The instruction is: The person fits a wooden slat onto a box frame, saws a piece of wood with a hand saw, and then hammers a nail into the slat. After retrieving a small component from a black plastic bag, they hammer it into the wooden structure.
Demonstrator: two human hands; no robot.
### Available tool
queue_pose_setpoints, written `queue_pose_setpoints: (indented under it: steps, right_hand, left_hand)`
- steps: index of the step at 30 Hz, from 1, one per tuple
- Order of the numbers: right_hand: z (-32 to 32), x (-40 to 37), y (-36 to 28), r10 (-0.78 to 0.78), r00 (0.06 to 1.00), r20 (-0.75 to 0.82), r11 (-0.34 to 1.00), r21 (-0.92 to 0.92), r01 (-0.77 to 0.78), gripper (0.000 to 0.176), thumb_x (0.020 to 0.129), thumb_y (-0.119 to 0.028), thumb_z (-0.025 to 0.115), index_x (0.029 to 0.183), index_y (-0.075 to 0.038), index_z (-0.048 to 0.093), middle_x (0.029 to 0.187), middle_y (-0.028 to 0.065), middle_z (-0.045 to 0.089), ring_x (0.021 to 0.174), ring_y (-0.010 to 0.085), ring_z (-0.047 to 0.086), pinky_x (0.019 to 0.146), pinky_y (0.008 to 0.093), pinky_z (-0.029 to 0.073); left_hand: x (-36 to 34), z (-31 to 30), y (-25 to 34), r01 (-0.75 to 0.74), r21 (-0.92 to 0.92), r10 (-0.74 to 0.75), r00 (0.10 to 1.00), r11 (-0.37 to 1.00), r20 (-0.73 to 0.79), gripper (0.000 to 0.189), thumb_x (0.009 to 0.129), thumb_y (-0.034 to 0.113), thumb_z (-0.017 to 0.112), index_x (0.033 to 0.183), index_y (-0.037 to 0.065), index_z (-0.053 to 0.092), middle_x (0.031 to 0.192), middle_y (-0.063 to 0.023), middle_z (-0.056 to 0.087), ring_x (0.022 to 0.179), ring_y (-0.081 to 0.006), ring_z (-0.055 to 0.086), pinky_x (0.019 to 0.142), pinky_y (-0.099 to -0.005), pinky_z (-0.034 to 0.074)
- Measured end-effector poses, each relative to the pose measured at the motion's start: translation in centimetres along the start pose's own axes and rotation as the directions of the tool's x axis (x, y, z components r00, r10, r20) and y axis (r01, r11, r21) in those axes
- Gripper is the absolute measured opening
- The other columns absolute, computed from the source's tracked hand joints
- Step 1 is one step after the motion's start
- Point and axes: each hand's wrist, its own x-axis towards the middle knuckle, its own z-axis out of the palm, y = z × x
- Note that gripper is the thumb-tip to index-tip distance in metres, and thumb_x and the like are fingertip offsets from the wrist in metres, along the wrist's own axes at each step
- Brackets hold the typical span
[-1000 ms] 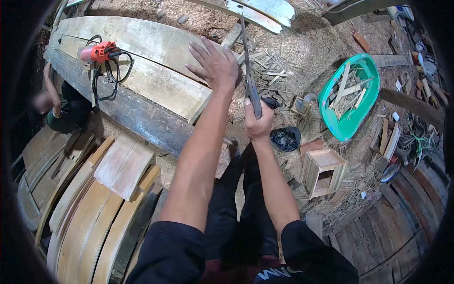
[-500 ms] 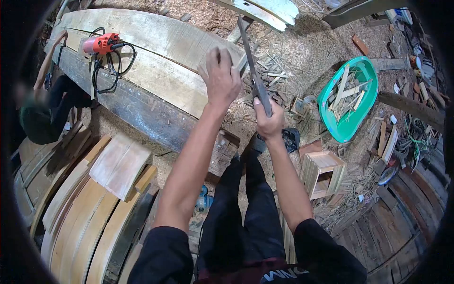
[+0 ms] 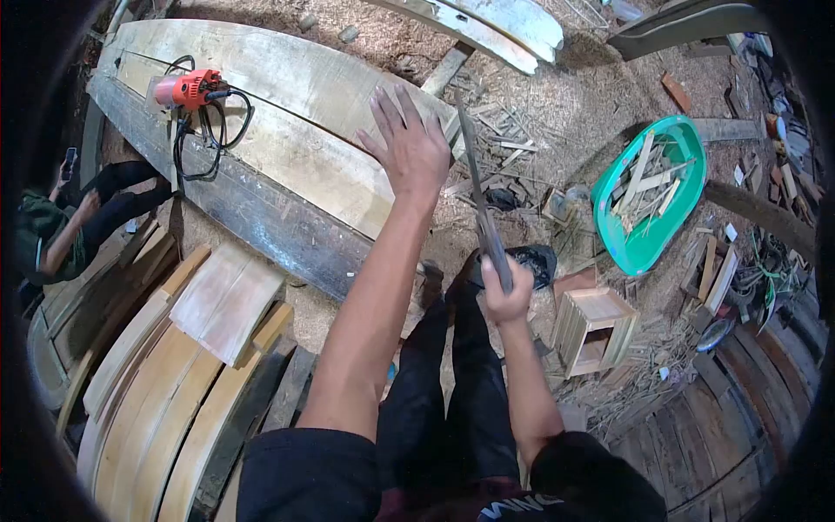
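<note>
My left hand (image 3: 412,157) is open, its fingers spread and palm down, over the near end of a wide pale plank (image 3: 304,148). In my right hand (image 3: 509,291) is the handle of a machete (image 3: 481,196), a long, narrow, dark blade that points up and away from me. Its tip overlaps the plank's end in this view. The plank lies alongside a darker, weathered board (image 3: 261,222) with whitish stains. On the boards at the far left rests a red power tool (image 3: 187,90) with its black cable coiled beside it.
A green tub (image 3: 648,248) of wood scraps stands on the right. Nearer are a small wooden box frame (image 3: 596,322) and a black bag (image 3: 532,261). Curved planks (image 3: 165,391) are stacked at lower left. A seated person (image 3: 52,235) holds a phone (image 3: 69,163). Shavings cover the ground.
My left hand has flattened, its fingers spreading apart. My right hand has drawn the machete lower and closer to me. The seated person has moved back from the boards, a phone now in hand.
</note>
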Motion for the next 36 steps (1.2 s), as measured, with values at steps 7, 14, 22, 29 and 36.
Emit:
queue_pose_setpoints:
  steps: [7,14,22,29,36]
  right_hand:
    - [0.8,1.1,0.1,0.049,0.999,0.004,0.999,-0.020,-0.049,0.021,0.089,-0.013,0.066,0.073,0.000,0.060,0.054,0.0031,0.046,0.053,0.0076,0.046,0.050,0.0296,0.040]
    - [2.5,6.2,-1.6,-0.021,1.000,-0.010,1.000,-0.021,0.020,0.033,0.091,-0.017,0.065,0.066,-0.001,0.052,0.052,0.0037,0.045,0.049,0.0086,0.043,0.048,0.0290,0.036]
    - [0.9,1.3,-1.6,0.048,0.999,-0.022,0.996,-0.071,-0.050,0.026,0.091,-0.017,0.064,0.072,0.000,0.058,0.056,0.0041,0.045,0.054,0.0080,0.044,0.050,0.0288,0.038]
    - [0.8,2.2,-0.9,0.108,0.994,0.014,0.993,-0.048,-0.107,0.020,0.090,-0.017,0.064,0.080,0.000,0.064,0.057,0.0034,0.049,0.055,0.0093,0.049,0.053,0.0297,0.041]
    - [1.2,4.6,0.0,-0.001,1.000,0.008,1.000,-0.017,0.001,0.027,0.090,-0.016,0.065,0.071,-0.001,0.053,0.058,0.0048,0.046,0.053,0.0109,0.042,0.050,0.0315,0.036]
  left_hand:
    - [-0.2,0.3,-0.2,-0.005,0.032,0.005,1.000,0.999,0.002,0.067,0.100,0.036,0.041,0.155,0.004,0.022,0.161,-0.0223,0.016,0.151,-0.0357,0.010,0.116,-0.0646,0.003]
    - [0.1,-0.4,0.1,0.006,0.003,-0.006,1.000,1.000,0.016,0.067,0.099,0.035,0.043,0.155,0.004,0.022,0.161,-0.0224,0.015,0.151,-0.0360,0.010,0.116,-0.0641,0.001]
    - [-0.1,0.0,0.4,0.015,0.028,-0.015,1.000,1.000,0.018,0.067,0.099,0.035,0.039,0.155,0.003,0.021,0.162,-0.0225,0.013,0.151,-0.0361,0.007,0.116,-0.0638,0.000]
    - [-0.5,0.0,0.7,0.016,0.013,-0.017,0.999,1.000,0.032,0.066,0.100,0.035,0.039,0.155,0.003,0.021,0.162,-0.0215,0.012,0.151,-0.0356,0.006,0.116,-0.0638,0.001]
    - [-0.1,-0.3,0.6,0.008,-0.003,-0.007,0.999,1.000,0.047,0.069,0.098,0.033,0.040,0.155,0.002,0.017,0.163,-0.0224,0.007,0.152,-0.0355,0.002,0.116,-0.0640,-0.002]
